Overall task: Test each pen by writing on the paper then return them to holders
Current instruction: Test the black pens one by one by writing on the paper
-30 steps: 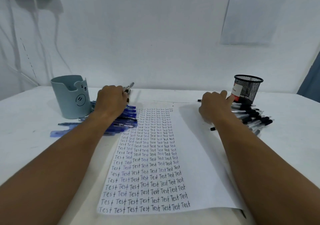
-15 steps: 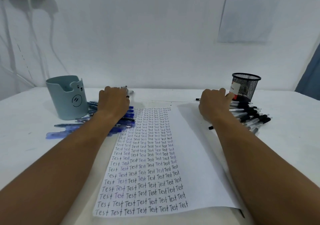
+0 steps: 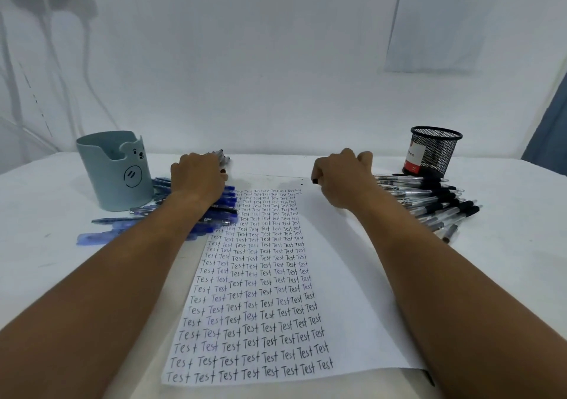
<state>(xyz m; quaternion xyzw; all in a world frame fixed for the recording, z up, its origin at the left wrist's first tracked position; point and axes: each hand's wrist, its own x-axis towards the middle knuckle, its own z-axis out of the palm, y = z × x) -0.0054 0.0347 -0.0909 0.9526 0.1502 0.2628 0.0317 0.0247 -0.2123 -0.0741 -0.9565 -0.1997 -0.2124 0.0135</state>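
Centrally on the white table lies the paper, its left half filled with rows of the handwritten word "Test". To its left, the left hand rests knuckles-up on a heap of blue pens, fingers curled round several pens whose tips poke out beyond it at the far side. Just left of that heap stands the pale blue bear-face holder. At the paper's far right corner the right hand is curled, a dark pen tip showing at its left edge. Clear black-grip pens lie piled right of it, touching the black mesh holder.
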